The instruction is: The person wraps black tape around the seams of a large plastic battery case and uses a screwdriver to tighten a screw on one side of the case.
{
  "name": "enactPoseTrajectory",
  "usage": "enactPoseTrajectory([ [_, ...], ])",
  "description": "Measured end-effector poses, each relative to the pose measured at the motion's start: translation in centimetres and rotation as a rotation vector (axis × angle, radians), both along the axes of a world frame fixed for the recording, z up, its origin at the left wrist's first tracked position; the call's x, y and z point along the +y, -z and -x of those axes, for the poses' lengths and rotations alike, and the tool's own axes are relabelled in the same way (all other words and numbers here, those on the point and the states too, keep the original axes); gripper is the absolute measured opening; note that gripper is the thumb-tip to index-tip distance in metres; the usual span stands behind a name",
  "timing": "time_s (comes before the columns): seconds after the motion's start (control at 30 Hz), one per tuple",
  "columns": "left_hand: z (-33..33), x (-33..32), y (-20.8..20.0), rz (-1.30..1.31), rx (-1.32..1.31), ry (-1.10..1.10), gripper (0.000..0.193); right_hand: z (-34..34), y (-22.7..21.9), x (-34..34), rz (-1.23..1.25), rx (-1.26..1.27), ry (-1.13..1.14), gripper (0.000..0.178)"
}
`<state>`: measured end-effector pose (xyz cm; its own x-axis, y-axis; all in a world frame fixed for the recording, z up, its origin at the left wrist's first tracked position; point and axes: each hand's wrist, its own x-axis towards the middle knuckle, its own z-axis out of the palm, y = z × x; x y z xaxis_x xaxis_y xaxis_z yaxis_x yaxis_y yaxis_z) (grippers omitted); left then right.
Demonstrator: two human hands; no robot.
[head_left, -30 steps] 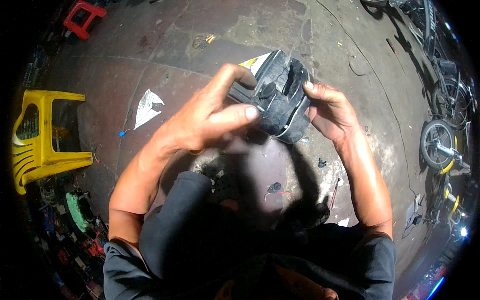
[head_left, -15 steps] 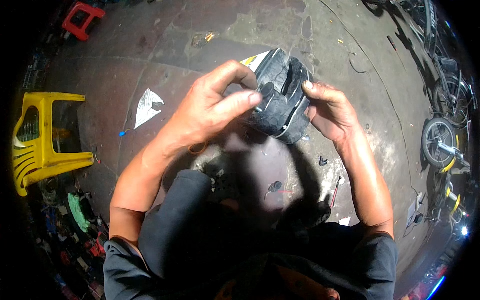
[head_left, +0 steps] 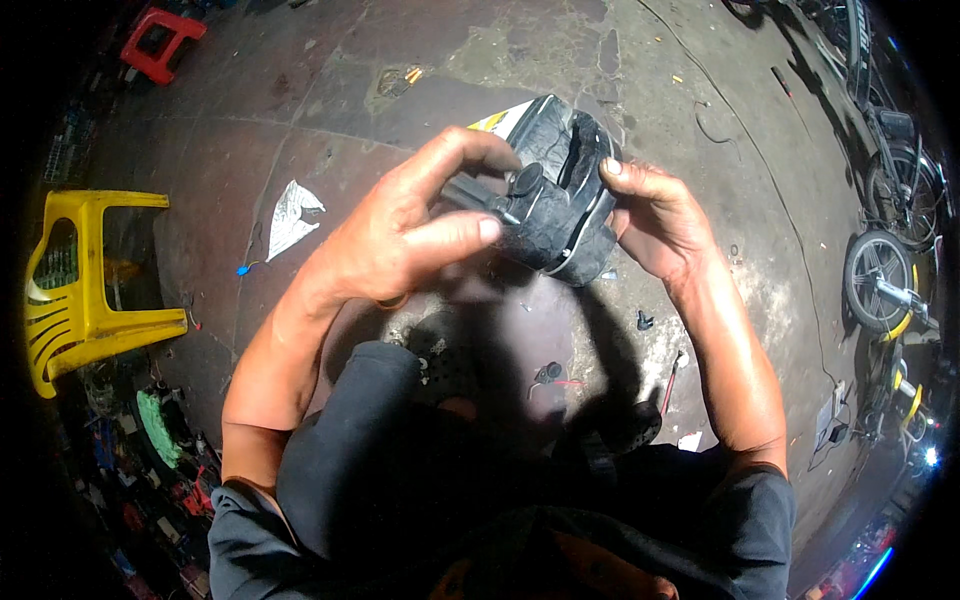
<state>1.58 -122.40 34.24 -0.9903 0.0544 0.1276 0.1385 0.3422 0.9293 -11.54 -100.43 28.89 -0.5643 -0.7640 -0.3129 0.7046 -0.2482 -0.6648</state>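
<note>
A black, boxy part [head_left: 565,225] with a white-and-yellow patch, a deep slot and a round black knob [head_left: 527,180] is held up above the floor in front of me. My right hand [head_left: 655,215] grips its right edge, thumb on top and fingers curled underneath. To the left of the knob, my left hand [head_left: 415,215] curves around a dark rod-like piece [head_left: 472,194] with a narrow metal-looking tip at the part's side. The thumb and index finger stand apart, and the other fingers are hidden. What kind of piece the rod is, I cannot make out.
At left stands a yellow plastic stool [head_left: 95,290], with a red stool [head_left: 162,45] farther off. A torn white sheet [head_left: 293,218] lies on the floor. A red-handled tool [head_left: 672,385] is near my right knee. Wheeled frames [head_left: 880,283] and a long cable line the right side.
My left thumb has drawn back left from the knob, baring the dark rod. The black part has shifted slightly left; my right hand keeps its grip.
</note>
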Motion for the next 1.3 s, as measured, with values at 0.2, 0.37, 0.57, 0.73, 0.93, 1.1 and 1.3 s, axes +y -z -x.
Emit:
enactPoseTrajectory([
  [0.2, 0.3, 0.3, 0.0, 0.056, -0.132, -0.059, 0.041, 0.1, 0.2, 0.1, -0.007, -0.004, 0.0, 0.047],
  [0.37, -0.1, 0.2, 0.2, 0.002, -0.13, -0.034, 0.041, -0.1, 0.1, 0.1, -0.012, 0.008, -0.002, 0.048],
  [0.57, 0.1, 0.8, 0.2, -0.134, -0.076, -0.085, 0.026, 0.0, 0.2, 0.4, -0.006, -0.007, -0.014, 0.048],
  [0.73, 0.3, 1.0, -0.2, -0.159, -0.189, -0.193, 0.026, -0.2, -0.2, -0.2, -0.011, -0.016, -0.018, 0.047],
  [0.93, 0.7, -0.9, -0.7, -0.112, -0.148, -0.347, 0.024, 0.2, 0.1, 0.1, -0.019, 0.021, 0.007, 0.048],
  [1.1, 1.7, -2.2, -0.2, -0.291, -0.124, -0.37, 0.025, 0.1, 0.3, 0.3, -0.041, 0.003, 0.003, 0.047],
  [1.3, 4.4, -1.5, 2.2, -0.166, -0.006, -0.182, 0.031, -0.5, 0.6, 0.9, -0.013, -0.011, -0.043, 0.054],
])
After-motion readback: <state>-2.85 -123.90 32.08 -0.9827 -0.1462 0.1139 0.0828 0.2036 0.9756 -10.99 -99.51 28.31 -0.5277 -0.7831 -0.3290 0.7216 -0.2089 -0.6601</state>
